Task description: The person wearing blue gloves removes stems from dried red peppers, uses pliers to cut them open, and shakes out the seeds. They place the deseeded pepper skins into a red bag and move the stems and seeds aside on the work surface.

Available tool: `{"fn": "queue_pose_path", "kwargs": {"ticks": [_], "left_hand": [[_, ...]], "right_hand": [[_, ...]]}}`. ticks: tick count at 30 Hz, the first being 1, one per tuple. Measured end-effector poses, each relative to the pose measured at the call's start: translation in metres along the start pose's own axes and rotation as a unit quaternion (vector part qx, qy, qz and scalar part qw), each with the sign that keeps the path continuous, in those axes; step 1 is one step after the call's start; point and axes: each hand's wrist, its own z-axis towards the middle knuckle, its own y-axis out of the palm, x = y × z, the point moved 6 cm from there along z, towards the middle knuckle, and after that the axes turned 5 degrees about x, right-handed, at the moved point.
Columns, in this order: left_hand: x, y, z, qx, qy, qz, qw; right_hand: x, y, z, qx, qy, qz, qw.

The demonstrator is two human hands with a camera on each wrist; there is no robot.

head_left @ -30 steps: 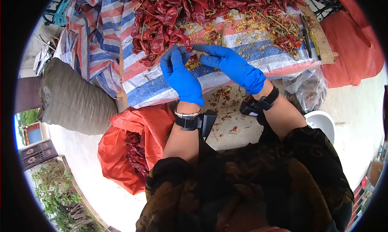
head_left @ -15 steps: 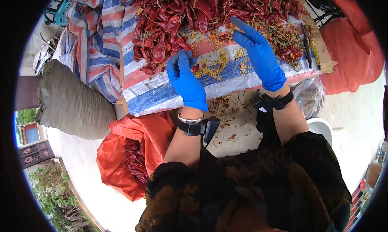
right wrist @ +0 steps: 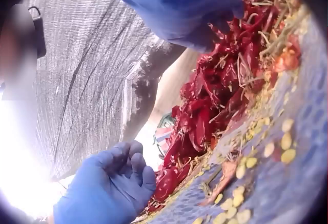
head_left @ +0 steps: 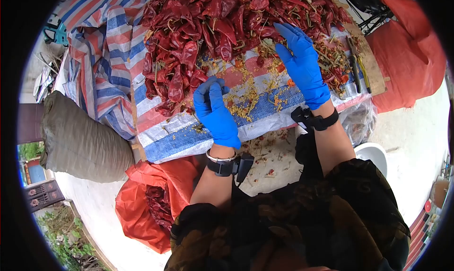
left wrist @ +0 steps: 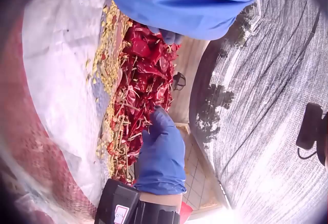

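Note:
Both hands wear blue gloves. My left hand (head_left: 216, 112) hovers above the front of the striped sheet (head_left: 165, 146), beside the near edge of a heap of dried red chillies (head_left: 227, 27). Its fingers are loosely bent, and the right wrist view shows the left palm (right wrist: 120, 185) with nothing in it. My right hand (head_left: 302, 65) reaches over the right part of the heap, thumb apart from the extended fingers. In the left wrist view, the fingertips of the right hand (left wrist: 163, 155) overlap the chillies (left wrist: 143, 80). Yellow seeds (head_left: 246, 98) are scattered between the hands.
Stems and scraps (head_left: 333, 65) lie at the heap's right, near two slim dark-handled tools (head_left: 354, 72). A red bag (head_left: 156, 186) holding chillies stands below left, a grey sack (head_left: 85, 138) further left. To the right are a red sack (head_left: 406, 58) and a white basin (head_left: 373, 155).
My hands, close together before, have parted. The right hand has swung up and right to the heap, its fingers spreading. The left stays near the front edge; the head view has shifted slightly.

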Motion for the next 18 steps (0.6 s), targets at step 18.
{"fn": "queue_pose_path", "kwargs": {"ticks": [18], "left_hand": [[-0.005,0.018,-0.004,-0.03,-0.002,0.027,0.999]], "right_hand": [[0.044,0.026,-0.003,0.015,0.03,-0.095,0.995]]}}
